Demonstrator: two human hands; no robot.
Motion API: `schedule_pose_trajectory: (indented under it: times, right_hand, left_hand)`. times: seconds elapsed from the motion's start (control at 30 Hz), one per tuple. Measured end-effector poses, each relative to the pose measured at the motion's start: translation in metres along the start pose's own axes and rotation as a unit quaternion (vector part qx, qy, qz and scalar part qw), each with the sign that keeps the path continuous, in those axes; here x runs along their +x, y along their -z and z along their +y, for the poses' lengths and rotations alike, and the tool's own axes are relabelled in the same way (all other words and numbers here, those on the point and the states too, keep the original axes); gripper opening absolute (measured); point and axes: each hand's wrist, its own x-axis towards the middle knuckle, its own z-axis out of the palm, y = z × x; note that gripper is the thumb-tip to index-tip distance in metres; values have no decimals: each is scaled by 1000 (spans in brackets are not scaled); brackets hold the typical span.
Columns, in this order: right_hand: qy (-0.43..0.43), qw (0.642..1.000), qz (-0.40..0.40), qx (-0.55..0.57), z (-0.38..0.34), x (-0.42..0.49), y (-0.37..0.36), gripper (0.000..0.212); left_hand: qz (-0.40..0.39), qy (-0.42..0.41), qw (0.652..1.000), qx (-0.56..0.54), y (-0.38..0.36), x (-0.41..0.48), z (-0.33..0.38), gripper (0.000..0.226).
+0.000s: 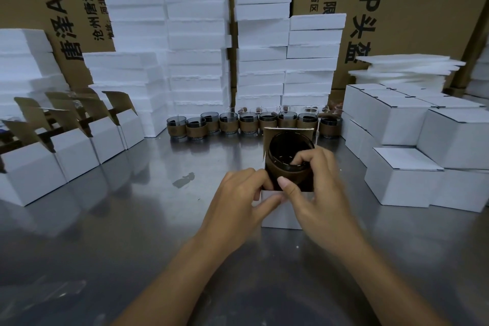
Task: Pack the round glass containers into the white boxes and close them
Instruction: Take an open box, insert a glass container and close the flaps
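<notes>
Right hand [321,193] grips the glass [296,177] in the box [279,217]; left hand [238,198] pinches its edge. Other glasses [230,124] stand at 12 o'clock.

Bare steel table [132,219] between open boxes [79,151] left, closed boxes [402,177] right

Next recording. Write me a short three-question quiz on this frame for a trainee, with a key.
1. True or false: the glass gripped by the right hand sits in a box whose lid is already shut.
2. Which hand holds the box's edge? A) left hand B) right hand C) neither
3. Fill in: the closed boxes are stacked on the person's ___ side.

Key: 1 false, the lid flap stands open behind the glass; 2 A; 3 right.
</notes>
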Motion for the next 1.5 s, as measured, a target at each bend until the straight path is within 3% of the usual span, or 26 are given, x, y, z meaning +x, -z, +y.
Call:
schedule_pose_trajectory:
  times: [0.37, 0.73, 0.8, 0.87, 0.93, 1.0, 1.1, 1.17, 1.33, 1.5]
  right_hand:
    - [13, 996, -67, -62, 1, 2, 8, 18]
    - [53, 979, -119, -159, 13, 3, 7, 25]
    - [42, 986, -97, -127, 9, 3, 7, 24]
    - [12, 999, -12, -27, 2, 4, 6, 22]
    - [-32, 994, 88, 62, -2, 6, 6, 20]
    - [-114, 978, 127, 118, 1, 9, 7, 23]
    - [-240, 948, 81, 194, 8, 13, 5, 43]
    - [-274, 937, 38, 214, 11, 12, 1, 49]
    - [-265, 944, -2, 196, 16, 12, -4, 53]
    - [-227, 955, -10, 191, 16, 12, -3, 55]
  left_hand:
    - [-4, 18, 1000, -7, 0, 0, -6, 31]
    - [1, -1, 1000, 25, 3, 0, -9, 22]
    - [0, 4, 1000, -17, 6, 2, -9, 19]
    - [30, 43, 994, -101, 7, 3, -6, 21]
    - [62, 98, 978, -176, 8, 5, -4, 21]
    - [70, 168, 956, -231, 5, 7, -2, 23]
    - [19, 270, 926, -262, -1, 8, -6, 37]
    - [-27, 312, 911, -269, -4, 9, -8, 46]
    - [-53, 347, 880, -321, -6, 11, -10, 49]
    - [-43, 304, 889, -339, -4, 11, -8, 46]
